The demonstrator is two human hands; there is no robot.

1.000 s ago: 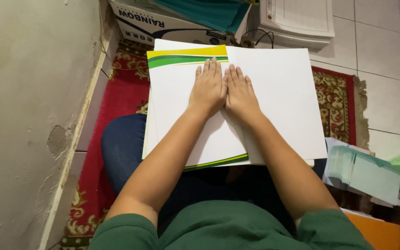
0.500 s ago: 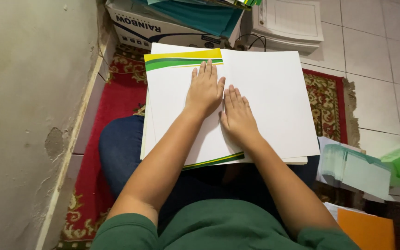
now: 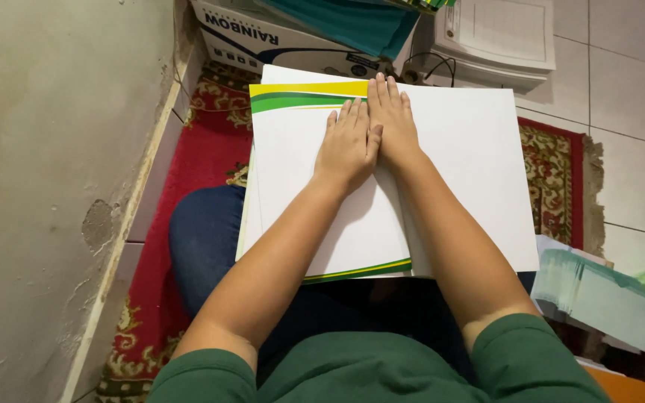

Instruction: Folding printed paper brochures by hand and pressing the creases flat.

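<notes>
A large folded white card sheet lies across my lap, on top of a white sheet with green and yellow bands along its far edge. My left hand rests flat on the left half, fingers together. My right hand lies flat beside it, on the centre fold and a little farther forward, touching the left hand. Neither hand grips anything; both palms press down on the paper.
A grey wall runs close on the left. A red patterned rug covers the floor under my legs. Ahead are a cardboard box and a white paper stack. Pale green paper bundles lie at the right.
My right hand has slid forward along the fold, from behind the left hand to ahead of it. The left hand has stayed nearly in place.
</notes>
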